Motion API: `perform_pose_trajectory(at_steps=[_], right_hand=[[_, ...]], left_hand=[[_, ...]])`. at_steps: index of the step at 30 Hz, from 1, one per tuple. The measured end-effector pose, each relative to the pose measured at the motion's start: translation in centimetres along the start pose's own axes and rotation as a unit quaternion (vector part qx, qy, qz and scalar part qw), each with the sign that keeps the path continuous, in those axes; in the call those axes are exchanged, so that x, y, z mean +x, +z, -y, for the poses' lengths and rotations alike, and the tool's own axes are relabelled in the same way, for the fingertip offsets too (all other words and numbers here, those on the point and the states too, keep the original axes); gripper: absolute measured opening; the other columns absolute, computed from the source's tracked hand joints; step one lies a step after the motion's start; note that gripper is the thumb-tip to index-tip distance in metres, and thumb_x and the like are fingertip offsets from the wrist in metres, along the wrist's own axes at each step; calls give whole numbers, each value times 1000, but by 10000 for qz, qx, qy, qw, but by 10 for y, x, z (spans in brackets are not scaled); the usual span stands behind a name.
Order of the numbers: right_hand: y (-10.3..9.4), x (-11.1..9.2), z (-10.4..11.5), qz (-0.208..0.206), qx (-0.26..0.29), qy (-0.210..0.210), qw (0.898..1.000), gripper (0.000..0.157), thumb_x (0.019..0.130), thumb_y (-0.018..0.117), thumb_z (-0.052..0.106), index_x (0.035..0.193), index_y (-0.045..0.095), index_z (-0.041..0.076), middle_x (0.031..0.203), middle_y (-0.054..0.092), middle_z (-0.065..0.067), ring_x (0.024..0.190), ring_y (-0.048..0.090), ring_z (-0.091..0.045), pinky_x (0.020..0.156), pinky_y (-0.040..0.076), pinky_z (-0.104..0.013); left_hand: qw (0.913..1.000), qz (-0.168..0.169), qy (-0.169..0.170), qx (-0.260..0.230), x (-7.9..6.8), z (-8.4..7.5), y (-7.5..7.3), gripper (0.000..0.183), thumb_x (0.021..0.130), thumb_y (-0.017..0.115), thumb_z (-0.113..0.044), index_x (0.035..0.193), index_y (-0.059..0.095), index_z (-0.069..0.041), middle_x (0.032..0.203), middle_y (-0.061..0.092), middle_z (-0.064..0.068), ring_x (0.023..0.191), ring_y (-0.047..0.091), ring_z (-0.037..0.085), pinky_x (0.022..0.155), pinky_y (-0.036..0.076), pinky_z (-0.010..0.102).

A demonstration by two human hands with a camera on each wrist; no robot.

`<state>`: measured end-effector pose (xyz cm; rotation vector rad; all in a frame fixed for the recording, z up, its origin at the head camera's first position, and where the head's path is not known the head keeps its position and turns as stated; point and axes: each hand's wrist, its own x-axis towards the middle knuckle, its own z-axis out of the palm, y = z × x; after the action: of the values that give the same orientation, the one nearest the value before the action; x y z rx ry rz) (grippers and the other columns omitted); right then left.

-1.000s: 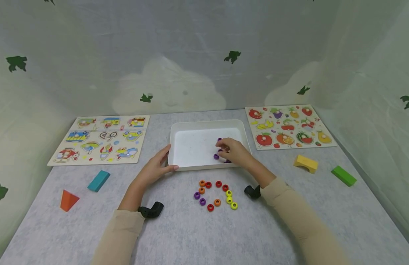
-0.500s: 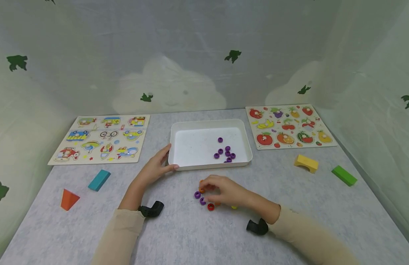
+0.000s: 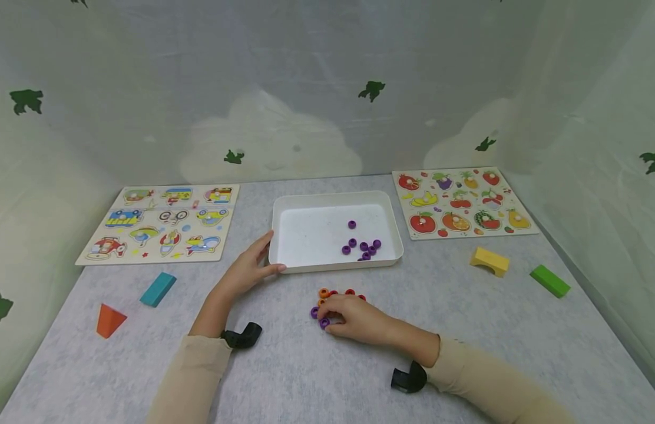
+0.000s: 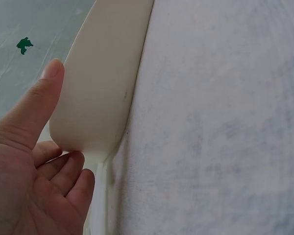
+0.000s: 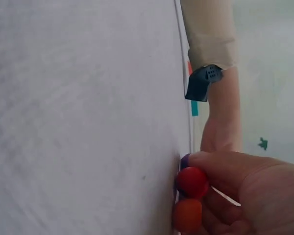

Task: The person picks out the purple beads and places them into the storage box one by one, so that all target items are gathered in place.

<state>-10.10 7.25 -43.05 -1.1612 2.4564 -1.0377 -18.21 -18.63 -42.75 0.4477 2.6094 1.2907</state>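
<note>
A white tray (image 3: 306,232) stands in the middle of the table with several purple beads (image 3: 363,246) in its right part. My left hand (image 3: 247,271) grips the tray's near left corner; in the left wrist view, the thumb lies at the edge and curled fingers touch the tray wall (image 4: 100,68). In front of the tray my right hand (image 3: 361,319) pinches a purple bead (image 3: 324,323) at the table between thumb and index finger. Another purple bead (image 3: 314,312) lies beside it. Red (image 5: 192,182) and orange (image 5: 187,215) beads sit close by; the palm hides others in the head view.
A vehicle puzzle board (image 3: 163,224) lies back left, a fruit puzzle board (image 3: 465,203) back right. At the left are a teal block (image 3: 158,289) and an orange wedge (image 3: 111,321). A yellow arch block (image 3: 489,262) and a green block (image 3: 551,281) lie right.
My right hand has come out of the tray, back to the beads in front, and closed on a purple one. In the tray, one purple bead has shifted rightward. My left hand has stayed put.
</note>
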Motion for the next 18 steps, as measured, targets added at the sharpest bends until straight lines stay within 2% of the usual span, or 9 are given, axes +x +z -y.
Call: perform_pose_trajectory(at_steps=[5, 9, 14, 18], right_hand=[[-16, 5, 2, -283, 403, 48, 9988, 18, 76, 60, 15, 94, 58, 14, 88, 53, 10, 77, 48, -1, 66, 43, -15], [-42, 15, -5, -901, 580, 230, 9940, 20, 76, 59, 11, 96, 58, 10, 87, 53, 8, 77, 49, -2, 66, 45, -18], [-71, 34, -37, -1708, 295, 675, 9825, 21, 75, 60, 10, 96, 58, 7, 86, 54, 6, 75, 50, -3, 66, 45, -17], [-86, 43, -64, -1758, 110, 1340, 9752, 20, 75, 60, 12, 95, 58, 8, 84, 54, 3, 75, 51, -7, 66, 45, -20]], left_hand=[[10000, 6, 4, -49, -1, -1, -1, 89, 66, 61, -44, 134, 11, -15, 137, 10, 4, 122, 15, 18, 97, 20, 32], [9998, 36, 28, -202, -4, -11, -3, 86, 69, 63, -34, 133, 11, -9, 136, 10, 8, 122, 14, 21, 97, 20, 34], [9996, 61, 78, -281, -11, -30, -5, 82, 72, 64, -23, 132, 11, -1, 135, 10, 15, 122, 14, 24, 97, 19, 35], [9995, 43, 88, -290, -12, -34, -5, 81, 72, 63, -23, 132, 12, -2, 135, 11, 14, 122, 14, 23, 97, 20, 35]])
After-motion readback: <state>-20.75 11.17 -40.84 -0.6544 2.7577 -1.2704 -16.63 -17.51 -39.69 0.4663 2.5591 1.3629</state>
